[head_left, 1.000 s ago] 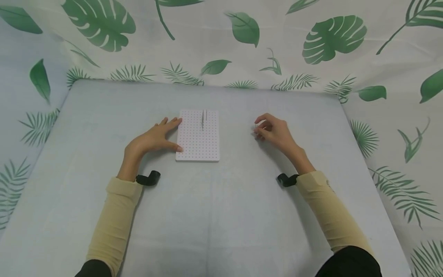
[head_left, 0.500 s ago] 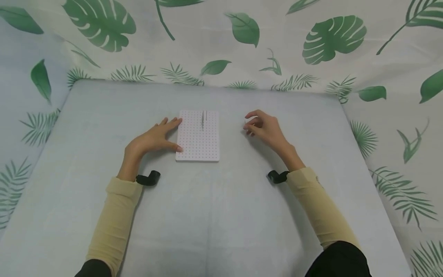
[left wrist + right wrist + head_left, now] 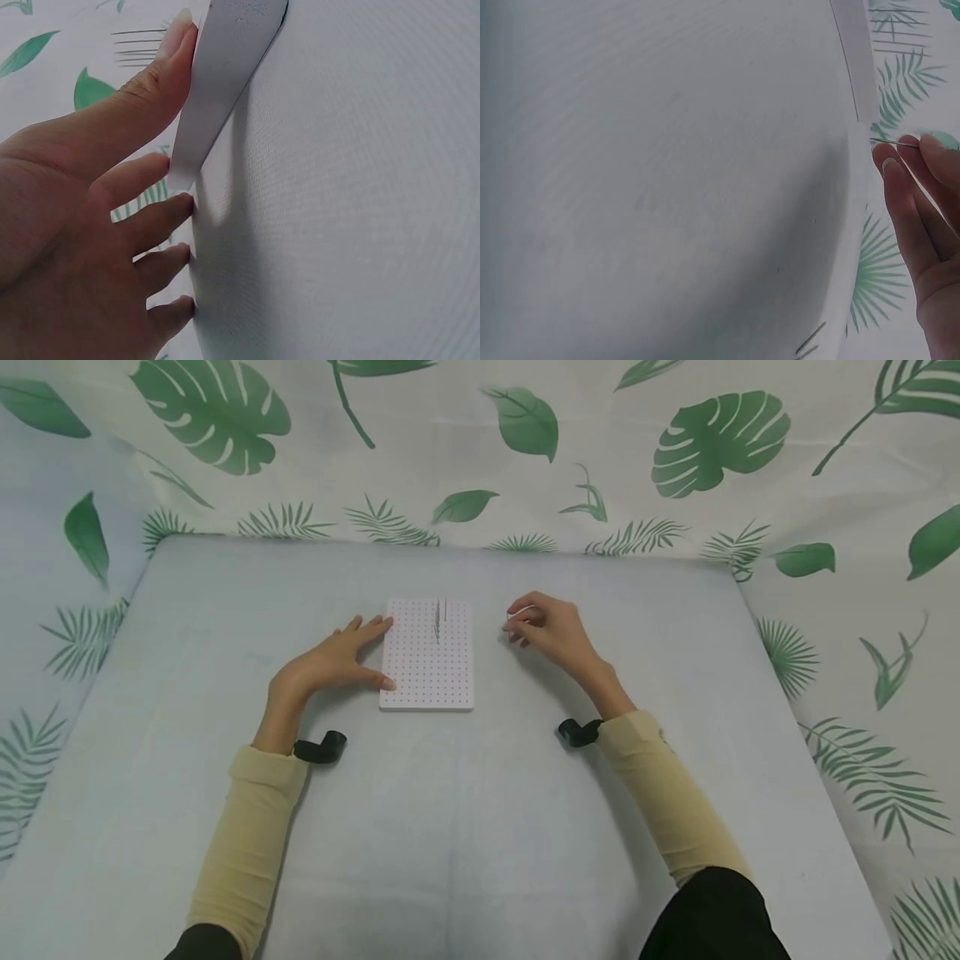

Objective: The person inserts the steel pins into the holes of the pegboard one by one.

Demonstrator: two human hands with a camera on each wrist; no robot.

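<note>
A white board dotted with small holes [image 3: 429,677] lies on the table, and several thin metal pins [image 3: 438,622] stand upright near its far end. My left hand [image 3: 330,658] rests at the board's left side, thumb and forefinger spread along the edge; the left wrist view shows the thumb straight against the board's side [image 3: 225,75]. To the right of the board, my right hand [image 3: 553,628] pinches a thin metal pin [image 3: 891,142] between thumb and fingertips, the pin's free end pointing out past them.
Two thin dark pins [image 3: 810,339] lie on the tabletop at the bottom of the right wrist view. A white cloth [image 3: 450,827] covers the table. A leaf-patterned sheet [image 3: 420,460] hangs behind it. Black wrist cameras [image 3: 321,748] sit beside both sleeves.
My right hand has moved left toward the board with the pin in its fingertips. My left hand, the board and the standing pins keep their places.
</note>
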